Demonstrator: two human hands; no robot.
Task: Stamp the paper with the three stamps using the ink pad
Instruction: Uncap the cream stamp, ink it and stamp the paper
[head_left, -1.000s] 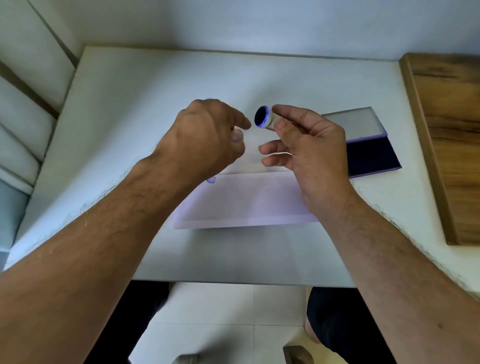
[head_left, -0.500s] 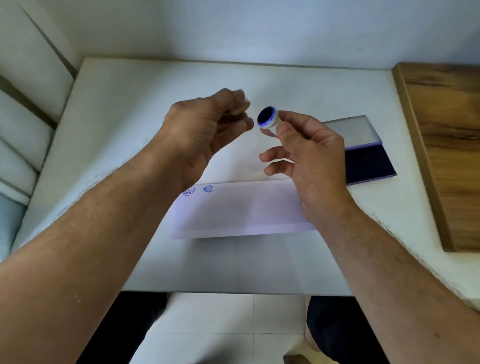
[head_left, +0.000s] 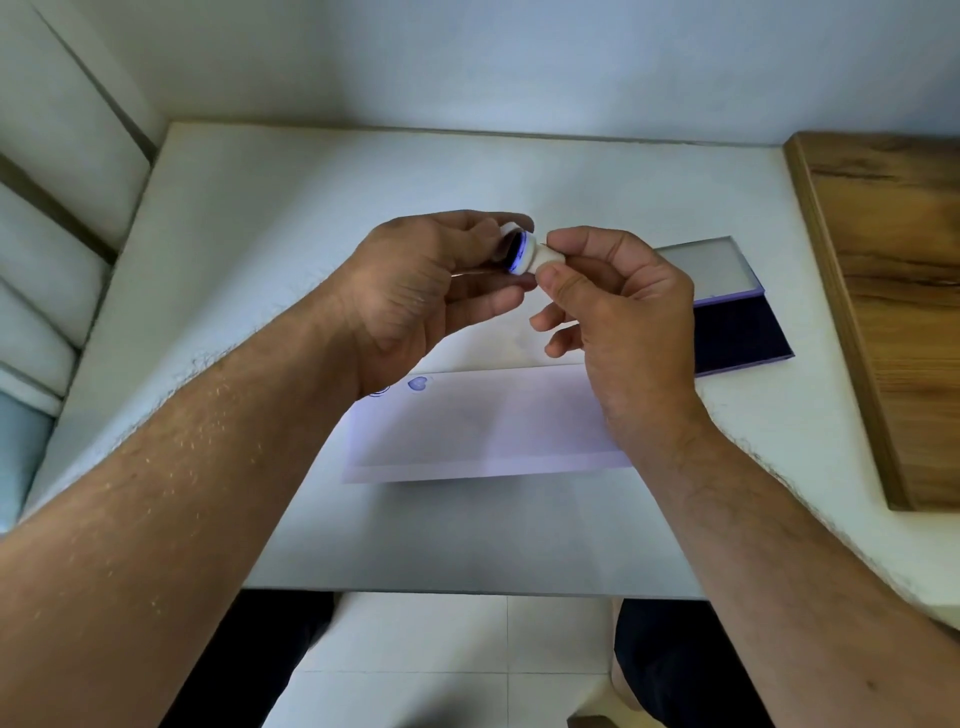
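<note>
Here the small white round stamp with a blue-inked face (head_left: 530, 255) is held in the air above the white table (head_left: 311, 208), pinched by the right hand (head_left: 618, 306). The left hand (head_left: 421, 291) curls round its inked end, holding a white cap (head_left: 510, 228). Below lie the pale rectangular paper (head_left: 493, 426), bearing a blue heart print (head_left: 418, 384), and the open dark-blue ink pad (head_left: 737, 332).

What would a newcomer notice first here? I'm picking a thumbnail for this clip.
Both hands meet mid-air above the table: the right hand pinches a small white stamp, its blue-inked end turned toward the left hand. Below lies a pale paper bearing blue marks near its far left corner. An open dark ink pad sits right of it.
</note>
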